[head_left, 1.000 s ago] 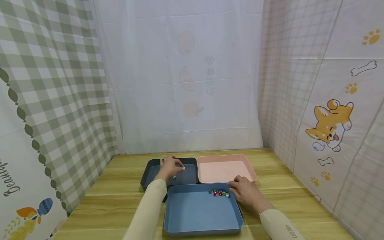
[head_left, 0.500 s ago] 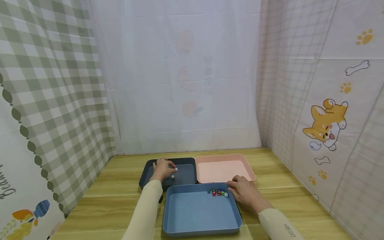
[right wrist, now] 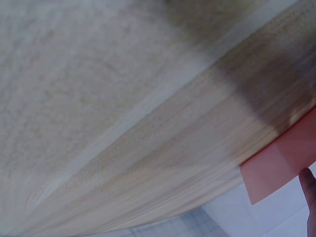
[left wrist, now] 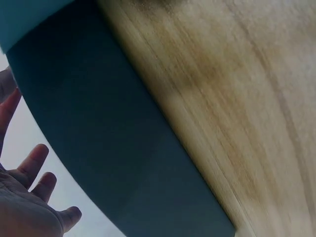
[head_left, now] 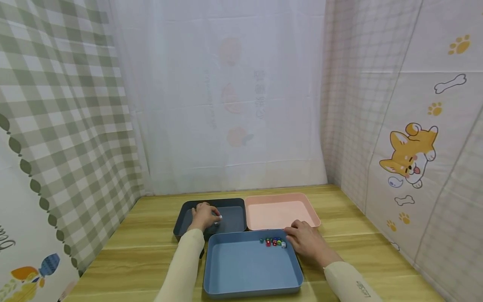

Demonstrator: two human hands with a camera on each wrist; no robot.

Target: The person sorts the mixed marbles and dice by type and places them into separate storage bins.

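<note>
Over the dark tray (head_left: 234, 209) my left hand (head_left: 203, 217) pinches a small white die (head_left: 220, 217) between thumb and forefinger. Another die (head_left: 216, 223) lies in that tray just below the fingers. My right hand (head_left: 307, 241) rests at the back right corner of the blue tray (head_left: 253, 268), beside several small coloured dice (head_left: 274, 242) inside it. In the left wrist view, the left hand (left wrist: 29, 197) has its lower fingers spread past the dark tray wall (left wrist: 113, 123). Only a fingertip of the right hand (right wrist: 309, 192) shows in the right wrist view, by the pink tray.
A pink tray (head_left: 281, 212) stands to the right of the dark one, behind the blue tray. All three trays sit close together on the wood-grain table (head_left: 143, 251). A white curtain (head_left: 234, 100) hangs behind, with patterned cloths on both sides.
My left hand has moved left and slightly down with the white die, lower over the dark tray. My right hand stays at the blue tray's corner; the view has shifted slightly.
</note>
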